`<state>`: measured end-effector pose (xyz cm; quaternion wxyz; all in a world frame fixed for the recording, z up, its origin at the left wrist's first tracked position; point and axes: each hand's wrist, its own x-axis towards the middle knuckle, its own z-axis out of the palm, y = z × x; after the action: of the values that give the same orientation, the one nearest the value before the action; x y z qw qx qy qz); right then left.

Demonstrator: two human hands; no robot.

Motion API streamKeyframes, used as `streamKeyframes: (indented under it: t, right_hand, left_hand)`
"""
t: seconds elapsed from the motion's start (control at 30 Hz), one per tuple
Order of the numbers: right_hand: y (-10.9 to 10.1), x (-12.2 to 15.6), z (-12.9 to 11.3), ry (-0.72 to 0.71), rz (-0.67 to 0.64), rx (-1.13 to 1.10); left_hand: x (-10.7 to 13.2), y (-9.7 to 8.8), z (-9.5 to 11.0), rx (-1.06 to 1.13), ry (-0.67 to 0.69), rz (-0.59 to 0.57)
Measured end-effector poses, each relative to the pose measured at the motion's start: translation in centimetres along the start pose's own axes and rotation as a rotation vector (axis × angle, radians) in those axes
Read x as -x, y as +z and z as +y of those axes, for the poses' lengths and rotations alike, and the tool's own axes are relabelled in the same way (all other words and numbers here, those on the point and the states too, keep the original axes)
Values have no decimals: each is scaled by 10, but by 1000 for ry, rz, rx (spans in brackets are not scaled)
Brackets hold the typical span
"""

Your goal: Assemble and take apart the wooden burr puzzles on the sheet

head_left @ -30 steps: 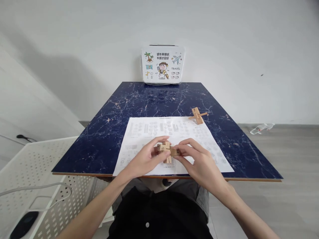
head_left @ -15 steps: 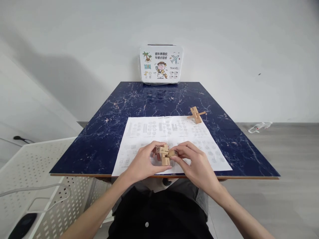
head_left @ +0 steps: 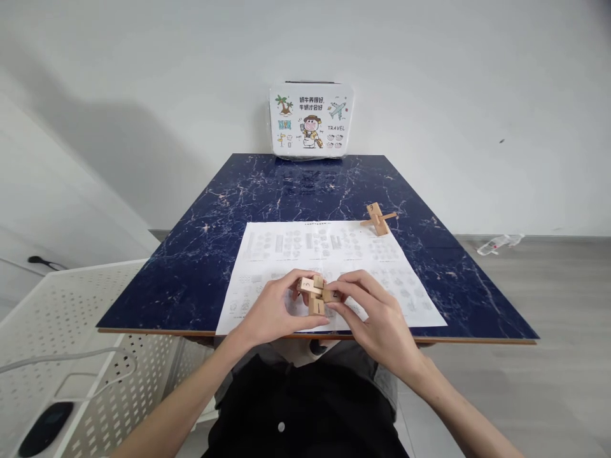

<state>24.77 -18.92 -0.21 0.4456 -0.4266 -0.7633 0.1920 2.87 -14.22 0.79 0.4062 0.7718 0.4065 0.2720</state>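
Observation:
Between both hands is a cluster of interlocking wooden puzzle pieces [head_left: 316,306], with dark handwritten numbers on several faces. My left hand [head_left: 274,308] is closed around its left side, thumb along the bottom and fingers behind. From the right, my right hand [head_left: 370,308] pinches the end of a wooden puzzle piece [head_left: 331,296] that joins the cluster. Under the hands lies a printed instruction sheet [head_left: 267,251] with rows of small diagrams. At the sheet's upper right corner sits another crossed wooden puzzle assembly [head_left: 379,220], marked with a number and touched by neither hand.
The dark blue marbled table [head_left: 200,216] has its front edge close to my body. A white case with cartoon prints [head_left: 311,121] stands at the back against the wall. To the left is a white perforated rack [head_left: 109,286] with a cable and a black device [head_left: 46,429].
The cluster has turned slightly in my hands, and the numbered piece in my right fingers shows a different face. Both hands keep nearly the same place. The view has shifted a little.

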Motion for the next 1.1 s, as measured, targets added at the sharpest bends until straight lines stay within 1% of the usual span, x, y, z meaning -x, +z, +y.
streamKeyframes:
  t: [0.07, 0.13, 0.27, 0.4, 0.67, 0.83, 0.93, 1.1]
  right_hand:
    - [0, -2, -2, 38, 4, -14]
    - [0, -2, -4, 43, 14, -15]
    - [-2, 0, -6, 3, -7, -20]
    - [-3, 1, -7, 51, 2, -68]
    - [10, 3, -12, 103, 74, -117]
    - [3, 7, -5, 74, 23, -97]
    - [-1, 10, 1, 85, 21, -39]
    - [5, 12, 4, 96, -58, -7]
  left_hand:
    - [0, 0, 1, -40, 8, -6]
    - [1, 1, 1, -55, 19, -8]
    - [3, 2, 2, -4, 52, 10]
    - [4, 2, 4, 44, 61, -13]
    - [5, 4, 2, 53, 82, -25]
    - [8, 2, 0, 60, 93, 4]
    - [9, 1, 1, 116, 95, 18]
    - [9, 0, 1, 183, 119, 0]
